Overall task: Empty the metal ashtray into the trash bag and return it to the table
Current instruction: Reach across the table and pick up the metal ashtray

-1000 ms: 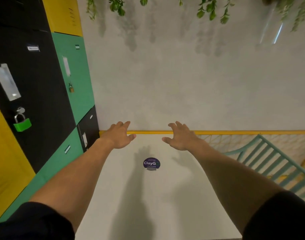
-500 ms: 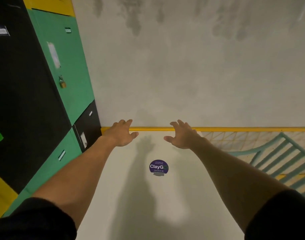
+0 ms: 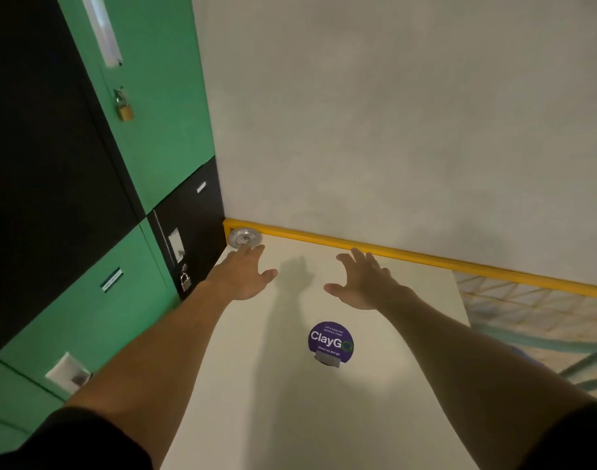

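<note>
A round metal ashtray sits in the far left corner of the white table, against the yellow edge strip. My left hand is stretched out flat just in front of it, fingertips at its near rim, fingers apart, holding nothing. Further right, my right hand hovers over the table with spread fingers, empty. No trash bag is in view.
Green and black lockers with padlocks line the left side, close to the table's edge. A grey wall rises behind the yellow strip. A purple round sticker lies mid-table. Teal chair slats show at right.
The view has tilted down and left, bringing the ashtray into sight in the corner. My left hand has reached toward it; both hands stay open.
</note>
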`<state>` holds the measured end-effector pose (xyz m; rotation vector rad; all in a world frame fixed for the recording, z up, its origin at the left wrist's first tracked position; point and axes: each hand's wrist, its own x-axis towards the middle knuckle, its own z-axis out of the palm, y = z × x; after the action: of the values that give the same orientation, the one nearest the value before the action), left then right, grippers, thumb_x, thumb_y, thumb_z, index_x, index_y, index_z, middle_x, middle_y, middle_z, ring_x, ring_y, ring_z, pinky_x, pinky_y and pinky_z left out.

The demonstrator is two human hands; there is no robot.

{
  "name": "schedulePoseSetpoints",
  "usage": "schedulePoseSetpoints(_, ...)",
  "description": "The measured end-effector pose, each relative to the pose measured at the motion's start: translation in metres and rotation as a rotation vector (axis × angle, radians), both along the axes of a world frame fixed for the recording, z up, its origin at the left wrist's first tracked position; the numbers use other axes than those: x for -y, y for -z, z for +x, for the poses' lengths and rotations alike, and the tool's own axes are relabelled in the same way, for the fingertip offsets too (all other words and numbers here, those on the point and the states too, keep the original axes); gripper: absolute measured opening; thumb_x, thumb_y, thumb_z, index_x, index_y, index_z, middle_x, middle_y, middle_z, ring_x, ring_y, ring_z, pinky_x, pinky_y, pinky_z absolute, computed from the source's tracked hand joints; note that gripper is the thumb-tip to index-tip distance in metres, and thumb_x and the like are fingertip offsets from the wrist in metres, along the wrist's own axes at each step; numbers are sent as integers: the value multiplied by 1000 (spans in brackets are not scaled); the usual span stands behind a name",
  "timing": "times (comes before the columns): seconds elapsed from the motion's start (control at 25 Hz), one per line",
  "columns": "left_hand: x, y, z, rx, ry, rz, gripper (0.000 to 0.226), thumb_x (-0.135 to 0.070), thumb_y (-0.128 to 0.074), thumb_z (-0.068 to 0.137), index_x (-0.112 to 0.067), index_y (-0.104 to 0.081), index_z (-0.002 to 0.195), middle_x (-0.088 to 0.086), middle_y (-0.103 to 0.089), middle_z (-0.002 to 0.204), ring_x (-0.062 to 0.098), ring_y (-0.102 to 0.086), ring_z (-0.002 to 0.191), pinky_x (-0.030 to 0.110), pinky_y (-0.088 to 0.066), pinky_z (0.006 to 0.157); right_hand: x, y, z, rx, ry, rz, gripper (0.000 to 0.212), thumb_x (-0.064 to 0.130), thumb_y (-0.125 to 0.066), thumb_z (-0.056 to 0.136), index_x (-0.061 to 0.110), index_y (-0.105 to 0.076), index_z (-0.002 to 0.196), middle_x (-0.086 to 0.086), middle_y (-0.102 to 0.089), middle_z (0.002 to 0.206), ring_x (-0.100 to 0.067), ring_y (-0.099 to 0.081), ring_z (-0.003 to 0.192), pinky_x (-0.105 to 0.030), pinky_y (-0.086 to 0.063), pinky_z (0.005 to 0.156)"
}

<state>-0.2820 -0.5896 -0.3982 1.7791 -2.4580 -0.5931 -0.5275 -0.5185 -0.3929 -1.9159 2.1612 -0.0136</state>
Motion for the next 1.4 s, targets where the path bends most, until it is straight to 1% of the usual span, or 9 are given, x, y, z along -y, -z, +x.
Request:
schedulePoseSetpoints(0.24, 59, 61, 15, -75, -91, 65, 70, -54, -46, 95, -28, -22, 155, 11, -30, 159, 34, -30, 145, 49, -33, 113, 70, 52, 33, 27, -77, 64, 81, 64, -51, 87, 29, -20, 153, -2, -4, 166, -36, 0, 151, -61, -13, 116)
schedulePoseSetpoints(0.44, 116, 109, 31, -209, -192, 109, 66, -45, -52, 95, -21, -30, 153, 13, -41, 152, 31, -39, 140, 46, -39, 110, 130, 91, 50, 66, -52, 126, 86, 67, -52, 85, 30, -17, 154, 0, 0, 167, -35, 3, 151, -62, -10, 116)
schedulePoseSetpoints(0.8, 214, 188, 42, -294, -298, 163, 61, -39, -53, 96, -16, -36, 150, 16, -49, 144, 33, -44, 134, 46, -43, 105, 220, 169, 62, 110, -39, 231, 93, 69, -57, 82, 32, -13, 155, 1, 4, 167, -38, 11, 149, -70, -7, 115)
schedulePoseSetpoints(1.04, 268, 223, 37, -354, -378, 116, 46, -28, -53, 97, -8, -49, 137, 20, -59, 130, 36, -54, 124, 40, -46, 92, 266, 213, 61, 121, -23, 310, 94, 67, -58, 82, 34, -9, 155, 1, 8, 166, -38, 16, 148, -73, -5, 112)
schedulePoseSetpoints(1.16, 294, 236, 35, -418, -564, 138, 57, -27, -55, 96, -6, -38, 146, 22, -50, 143, 38, -50, 130, 35, -43, 91, 280, 231, 65, 130, -19, 357, 100, 65, -64, 79, 35, -5, 155, 1, 14, 165, -39, 18, 148, -77, -8, 110)
schedulePoseSetpoints(1.24, 308, 242, 36, -484, -693, 202, 66, -27, -56, 95, -11, -28, 152, 21, -41, 152, 39, -50, 131, 43, -50, 98, 286, 240, 67, 134, -18, 403, 107, 61, -70, 78, 36, -1, 155, 1, 19, 164, -40, 21, 146, -79, -11, 107)
schedulePoseSetpoints(1.28, 315, 243, 35, -517, -738, 221, 67, -27, -58, 95, -14, -27, 153, 20, -39, 154, 39, -51, 131, 44, -57, 90, 289, 245, 68, 137, -19, 421, 110, 59, -72, 77, 36, 2, 155, 0, 22, 164, -40, 22, 146, -80, -12, 106)
schedulePoseSetpoints(1.32, 321, 245, 33, -545, -770, 222, 66, -26, -58, 95, -15, -29, 153, 18, -38, 155, 38, -52, 130, 34, -62, 72, 292, 247, 67, 140, -20, 431, 113, 58, -74, 75, 37, 4, 154, 0, 24, 163, -41, 24, 145, -81, -12, 105)
schedulePoseSetpoints(1.4, 331, 246, 28, -595, -806, 198, 59, -19, -59, 94, -15, -38, 149, 16, -41, 154, 36, -57, 123, 13, -47, 38, 298, 249, 67, 149, -17, 443, 120, 57, -78, 71, 38, 7, 154, 0, 27, 162, -42, 26, 144, -83, -12, 103)
